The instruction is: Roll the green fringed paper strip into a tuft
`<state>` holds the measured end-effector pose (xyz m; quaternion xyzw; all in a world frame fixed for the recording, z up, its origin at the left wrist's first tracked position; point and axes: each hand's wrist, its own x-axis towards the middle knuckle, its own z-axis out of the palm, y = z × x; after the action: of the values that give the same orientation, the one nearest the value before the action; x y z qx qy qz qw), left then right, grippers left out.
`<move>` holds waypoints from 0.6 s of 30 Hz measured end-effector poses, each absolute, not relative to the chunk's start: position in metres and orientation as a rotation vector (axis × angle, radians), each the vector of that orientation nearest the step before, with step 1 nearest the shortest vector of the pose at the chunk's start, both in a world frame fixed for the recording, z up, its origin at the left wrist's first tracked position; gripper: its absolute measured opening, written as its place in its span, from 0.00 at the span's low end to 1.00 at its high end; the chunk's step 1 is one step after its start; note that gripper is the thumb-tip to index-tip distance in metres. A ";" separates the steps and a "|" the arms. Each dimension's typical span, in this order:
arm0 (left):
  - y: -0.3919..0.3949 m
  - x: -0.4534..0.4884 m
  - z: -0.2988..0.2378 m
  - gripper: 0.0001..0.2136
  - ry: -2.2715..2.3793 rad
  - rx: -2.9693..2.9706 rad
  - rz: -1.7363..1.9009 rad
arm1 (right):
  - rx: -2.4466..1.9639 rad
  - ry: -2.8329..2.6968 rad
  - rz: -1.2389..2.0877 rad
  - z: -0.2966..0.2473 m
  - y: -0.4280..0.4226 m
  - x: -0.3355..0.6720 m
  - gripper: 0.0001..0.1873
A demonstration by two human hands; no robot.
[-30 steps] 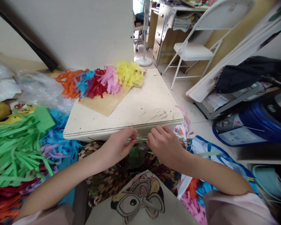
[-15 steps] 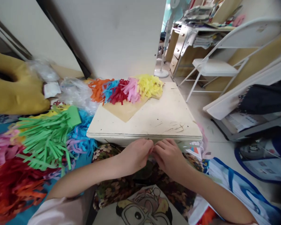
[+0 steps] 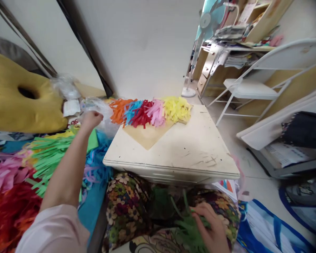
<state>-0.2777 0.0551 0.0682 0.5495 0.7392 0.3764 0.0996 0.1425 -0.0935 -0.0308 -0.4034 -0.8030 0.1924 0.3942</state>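
Note:
My right hand point(image 3: 210, 223) is low over the lap, its fingers closed around a bunch of green fringed paper point(image 3: 188, 225) with loose strips sticking up. My left hand point(image 3: 92, 119) is raised at the left, fingers curled together in front of a clear plastic bag point(image 3: 105, 117); whether anything is in them is hidden. Beneath the left forearm lies more green fringed paper point(image 3: 46, 151). On the white table point(image 3: 189, 151), a row of orange, blue, red, pink and yellow paper fringe point(image 3: 144, 112) runs along the back, over a tan paper piece point(image 3: 147, 138).
Red fringe point(image 3: 13, 211), pink fringe point(image 3: 7, 175) and blue fringe point(image 3: 100, 158) are heaped at the left. A yellow cushion point(image 3: 5, 95) stands behind them. On the right are a white folding chair point(image 3: 252, 88) and a blue-and-white bag point(image 3: 268, 225). A fan point(image 3: 206, 21) is farther back.
My hands, together at the table's front edge before, are now apart. The left has reached up and left; the right has dropped toward the lap, where green fringe now shows in it.

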 end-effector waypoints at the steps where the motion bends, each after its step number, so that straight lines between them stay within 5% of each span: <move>1: 0.062 -0.289 0.061 0.11 2.207 1.646 1.029 | -1.055 -1.994 0.475 -0.037 -0.096 0.143 0.05; 7: 0.086 -0.311 0.019 0.12 2.213 1.826 0.736 | -0.926 -2.108 0.499 -0.054 -0.101 0.128 0.08; 18: 0.098 -0.321 0.009 0.12 2.249 1.781 0.749 | -1.021 -2.042 0.528 -0.061 -0.086 0.113 0.07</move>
<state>-0.3213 0.0979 0.0086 0.5983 0.7556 0.2516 0.0881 0.1131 -0.0863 -0.0609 -0.4015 -0.8030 0.2075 0.3886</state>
